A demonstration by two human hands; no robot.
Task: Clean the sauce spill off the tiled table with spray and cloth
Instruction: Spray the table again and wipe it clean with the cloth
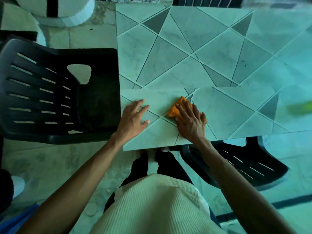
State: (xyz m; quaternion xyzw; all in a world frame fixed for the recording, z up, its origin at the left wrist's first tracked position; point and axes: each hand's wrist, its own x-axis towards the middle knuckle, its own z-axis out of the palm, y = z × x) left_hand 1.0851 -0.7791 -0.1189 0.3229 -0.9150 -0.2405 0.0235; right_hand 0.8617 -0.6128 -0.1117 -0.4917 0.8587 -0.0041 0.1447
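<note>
Wiping step: right hand (pixel 190 123) flat, pressing cloth (pixel 176 109) to tabletop (pixel 219 48) near its front edge, left hand (pixel 135 115) spread flat alongside as brace; no sauce visible, so next probably a checking pass.

The near part of the crumpled orange cloth (pixel 175 110) is hidden under the flat fingers of the right hand (pixel 190 122). At the right edge a bright green object (pixel 302 108) is a cut-off smear, too blurred to name, and the pale triangle-patterned tiled table (pixel 219 53) goes soft around it. The tabletop covers part of a black slatted plastic chair (pixel 244 166) at the near right; the top edge crops another dark chair (pixel 207 1).
</note>
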